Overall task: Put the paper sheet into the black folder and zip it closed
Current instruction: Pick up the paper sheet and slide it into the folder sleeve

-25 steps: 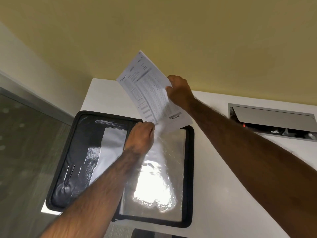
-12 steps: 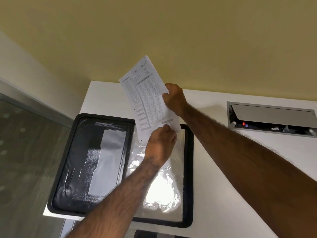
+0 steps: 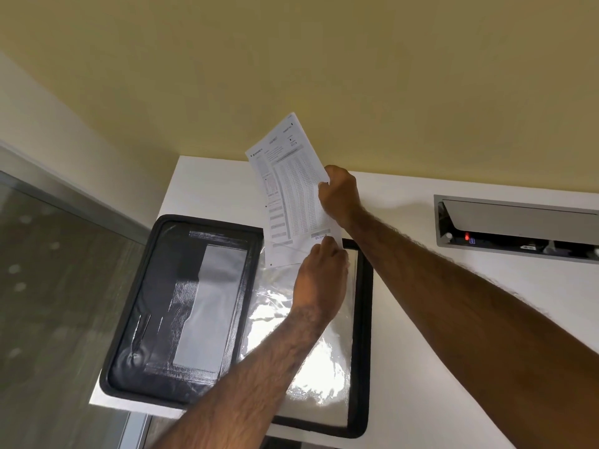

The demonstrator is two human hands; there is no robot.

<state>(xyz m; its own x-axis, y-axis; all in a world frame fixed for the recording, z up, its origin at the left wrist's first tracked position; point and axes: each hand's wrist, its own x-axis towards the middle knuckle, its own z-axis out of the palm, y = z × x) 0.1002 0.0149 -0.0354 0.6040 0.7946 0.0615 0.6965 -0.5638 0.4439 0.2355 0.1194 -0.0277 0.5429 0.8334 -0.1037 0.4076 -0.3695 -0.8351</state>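
The black folder (image 3: 168, 286) lies open flat on the white table (image 3: 453, 319), its left half dark with a grey pocket, its right half filled with shiny clear plastic sleeves (image 3: 311, 361). A printed paper sheet (image 3: 288, 192) stands almost upright above the sleeves' far edge. My right hand (image 3: 340, 196) pinches the sheet's right edge. My left hand (image 3: 321, 277) sits at the sheet's bottom right corner, fingers curled at the top edge of the sleeve; whether it grips the sleeve, the paper or both is hidden.
A recessed grey cable box (image 3: 518, 225) with its lid tilted open and a red light is set into the table at the right. A yellow wall rises behind the table. The folder's left corner overhangs the table's front-left edge.
The sheet has turned more upright and shifted right over the sleeves. My left hand moved from the folder's spine area to the sheet's bottom right corner.
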